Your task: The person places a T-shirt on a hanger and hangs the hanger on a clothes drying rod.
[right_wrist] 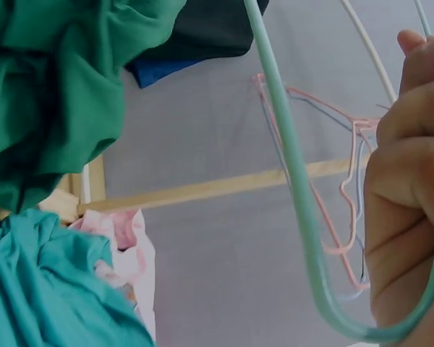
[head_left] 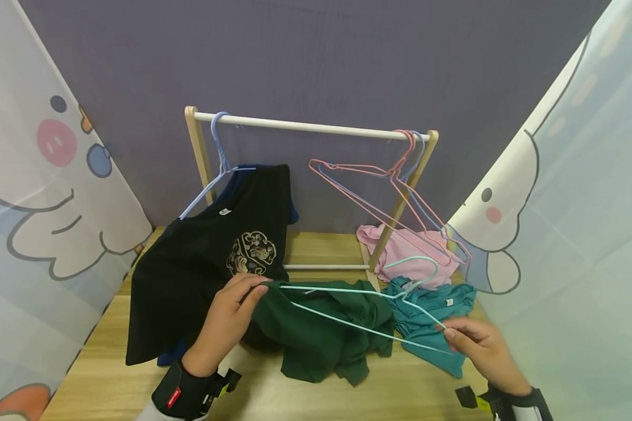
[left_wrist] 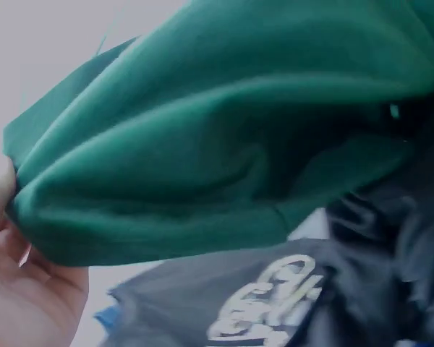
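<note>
- The wooden table (head_left: pixel 100 380) spans the lower half of the head view.
- The clothes rack (head_left: pixel 311 126) stands at twelve o'clock from the green garment.
- The black shirt (head_left: pixel 200 263), with a patterned badge, hangs at ten o'clock from the green garment on a pale blue hanger (head_left: pixel 223 164).
- The green garment (head_left: pixel 326 345) lies bunched mid-table, its nine o'clock side lifted.
- The mint hanger (head_left: pixel 404 296) spans above the green garment, its nine o'clock end inside the cloth, its three o'clock end outside, hook toward one o'clock.
- Pink hangers (head_left: pixel 392 172) and a blue hanger (head_left: pixel 418 146) crowd the rail's three o'clock end.
- The teal garment (head_left: pixel 421 330) lies at three o'clock from the green garment; the pink garment (head_left: pixel 400 248) at one o'clock.
- The left hand (head_left: pixel 223 318), at nine o'clock, pinches the green garment's edge between thumb and fingers.
- The right hand (head_left: pixel 476 345), at three o'clock, curls its fingers, gripping the mint hanger's outer end.
</note>
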### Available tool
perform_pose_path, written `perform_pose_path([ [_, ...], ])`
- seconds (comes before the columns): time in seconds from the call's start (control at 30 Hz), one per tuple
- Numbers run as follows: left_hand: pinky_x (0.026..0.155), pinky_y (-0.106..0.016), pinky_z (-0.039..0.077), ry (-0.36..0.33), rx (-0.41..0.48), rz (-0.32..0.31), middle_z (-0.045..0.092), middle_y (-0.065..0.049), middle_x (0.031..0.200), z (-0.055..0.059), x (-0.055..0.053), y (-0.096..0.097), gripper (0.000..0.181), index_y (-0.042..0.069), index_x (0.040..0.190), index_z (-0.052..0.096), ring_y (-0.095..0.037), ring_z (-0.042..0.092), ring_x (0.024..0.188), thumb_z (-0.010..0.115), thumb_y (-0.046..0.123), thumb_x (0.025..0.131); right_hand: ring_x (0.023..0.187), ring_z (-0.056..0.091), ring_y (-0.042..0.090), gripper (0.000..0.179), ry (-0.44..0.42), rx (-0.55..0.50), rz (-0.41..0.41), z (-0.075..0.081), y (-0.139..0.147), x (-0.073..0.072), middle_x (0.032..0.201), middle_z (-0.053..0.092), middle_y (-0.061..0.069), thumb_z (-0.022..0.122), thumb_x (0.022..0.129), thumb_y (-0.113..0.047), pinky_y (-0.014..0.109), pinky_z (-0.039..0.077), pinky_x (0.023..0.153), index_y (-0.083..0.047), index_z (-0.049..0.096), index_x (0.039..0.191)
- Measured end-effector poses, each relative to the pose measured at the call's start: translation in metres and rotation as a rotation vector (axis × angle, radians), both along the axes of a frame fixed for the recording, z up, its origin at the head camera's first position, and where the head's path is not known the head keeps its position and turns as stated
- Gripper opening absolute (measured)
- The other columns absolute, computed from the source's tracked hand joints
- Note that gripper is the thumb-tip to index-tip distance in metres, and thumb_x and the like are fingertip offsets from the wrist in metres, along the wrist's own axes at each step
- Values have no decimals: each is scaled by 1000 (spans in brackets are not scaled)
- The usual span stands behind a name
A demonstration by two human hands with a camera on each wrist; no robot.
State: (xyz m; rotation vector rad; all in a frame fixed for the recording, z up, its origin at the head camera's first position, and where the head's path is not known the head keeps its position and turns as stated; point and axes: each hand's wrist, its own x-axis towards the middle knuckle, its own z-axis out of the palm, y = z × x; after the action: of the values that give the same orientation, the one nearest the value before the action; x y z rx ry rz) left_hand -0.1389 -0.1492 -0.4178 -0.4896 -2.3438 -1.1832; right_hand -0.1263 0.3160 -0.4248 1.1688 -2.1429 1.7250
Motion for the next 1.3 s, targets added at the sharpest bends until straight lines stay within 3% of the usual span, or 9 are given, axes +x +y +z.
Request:
perform_pose_path([
  [0.2,99,-34,40,109,-56,-114,64,14,104,23,8,5,23,29,112,64,-5,52,102,58,21,91,54,42,10,39,10,31,-45,8,-10,-2,68,50,2,43,77,28,28,34,41,5,63,101],
  [0.3,94,-32,40,193,-87,-120,66,14,102,31,8,5,27,28,114,64,-4,54,98,61,18,89,56,43,12,38,34,11,-26,10,-18,-5,71,52,3,44,77,29,28,36,41,6,63,101],
  [0.4,88,-28,41,235,-111,-119,67,14,99,35,8,5,29,27,114,64,-2,55,95,63,16,87,56,44,13,38,36,-11,-2,10,-26,-7,74,53,4,43,77,29,28,37,41,6,63,101],
  [0.57,81,-21,46,234,-140,-146,66,15,99,34,8,6,29,27,115,64,-1,53,92,64,18,87,55,47,14,38,17,23,-40,12,-35,-9,79,58,-1,45,79,26,28,40,42,3,64,102],
  [0.73,79,-26,49,239,-177,-179,67,12,100,32,8,13,29,24,116,65,-1,55,92,63,21,87,60,53,12,37,2,52,13,17,-48,-10,86,63,1,46,80,24,28,47,47,2,63,105],
  [0.93,70,-19,48,231,-170,-235,67,11,97,33,13,32,28,24,117,64,1,53,85,61,22,89,57,50,9,37,13,134,34,21,-73,-11,76,56,3,50,82,20,24,45,44,-5,64,105],
  [1.17,73,-23,51,196,-182,-253,67,10,102,32,15,51,27,21,116,64,0,54,93,59,26,90,52,44,5,28,-3,202,-33,33,-105,-2,69,55,4,55,85,11,20,40,40,-12,65,98],
  [1.3,69,-22,50,177,-210,-255,64,12,94,29,15,56,24,21,112,66,1,51,85,59,29,90,54,46,3,24,-8,228,-62,39,-116,2,68,56,4,57,85,8,20,42,41,-12,66,95],
])
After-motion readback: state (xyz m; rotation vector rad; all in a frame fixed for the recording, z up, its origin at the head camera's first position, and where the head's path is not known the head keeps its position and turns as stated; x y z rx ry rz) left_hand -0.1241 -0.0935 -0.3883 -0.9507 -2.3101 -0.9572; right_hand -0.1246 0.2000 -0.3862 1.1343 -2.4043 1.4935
